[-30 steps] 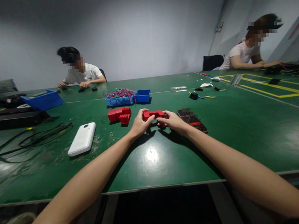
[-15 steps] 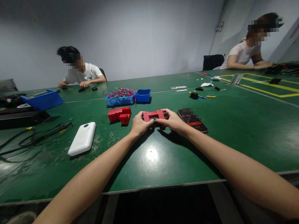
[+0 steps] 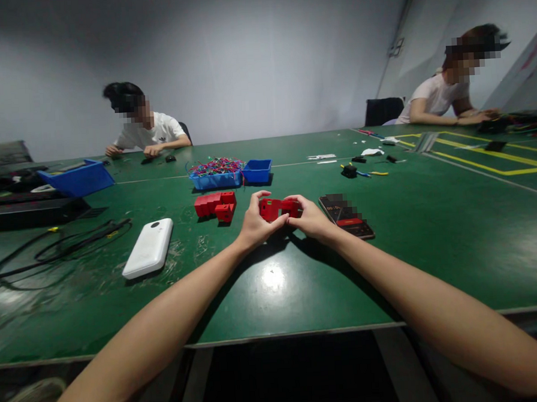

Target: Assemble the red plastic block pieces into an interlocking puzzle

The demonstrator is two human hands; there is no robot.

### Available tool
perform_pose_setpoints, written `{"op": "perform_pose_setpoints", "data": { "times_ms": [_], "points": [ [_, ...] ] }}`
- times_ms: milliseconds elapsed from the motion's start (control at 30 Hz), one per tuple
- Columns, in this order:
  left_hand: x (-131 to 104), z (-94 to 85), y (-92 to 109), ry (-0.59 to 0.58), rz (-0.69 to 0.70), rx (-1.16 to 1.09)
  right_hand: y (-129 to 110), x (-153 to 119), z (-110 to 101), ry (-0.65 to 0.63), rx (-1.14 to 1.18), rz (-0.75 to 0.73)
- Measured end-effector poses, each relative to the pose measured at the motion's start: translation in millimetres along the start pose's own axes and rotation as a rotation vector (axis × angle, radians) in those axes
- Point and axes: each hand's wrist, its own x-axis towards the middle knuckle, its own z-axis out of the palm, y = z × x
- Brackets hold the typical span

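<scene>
Both hands hold a red bracket-like block [image 3: 270,210] with cut-outs, just above the green table. My left hand [image 3: 254,224] is around its left side, with the thumb along the bottom front and the index finger arched over the top. My right hand [image 3: 313,220] grips its right end between thumb and fingers. The fingers partly hide the block's right end. To the left, a group of red blocks [image 3: 208,206] sits on the table. A phone [image 3: 348,218] with a lit screen lies beside my right hand.
A white power bank [image 3: 148,249] and black cables [image 3: 79,244] lie to the left. Farther back stand a blue bin of coloured wires [image 3: 216,178], a smaller blue bin [image 3: 257,172] and pliers [image 3: 377,173]. Two people [image 3: 163,128] sit across the table.
The red block has turned in my hands, showing a different side. My left index finger has lifted over its top and my left thumb has slid right.
</scene>
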Motion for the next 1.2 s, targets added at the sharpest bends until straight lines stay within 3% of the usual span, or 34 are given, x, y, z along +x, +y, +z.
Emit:
{"op": "perform_pose_setpoints", "data": {
  "times_ms": [167, 367, 700, 1067, 1200],
  "points": [
    [-8, -0.1, 4, -0.042, 0.337, 0.202, 1, 0, 1, -0.01, -0.042, -0.024],
    [-10, -1.3, -1, -0.082, 0.587, 0.314, 4, 0, 1, -0.01, 0.004, -0.023],
    [-9, -1.6, 12, -0.112, 0.426, 0.296, -2, -3, -4, -0.105, -0.095, -0.107],
    [-6, -5.5, 8, -0.194, 0.573, 0.42, 4, -2, -6, -0.121, -0.046, -0.189],
    [-8, -3.6, 9, -0.178, 0.513, 0.388, 2, -1, -4, -0.103, -0.081, -0.141]
  ]
}}
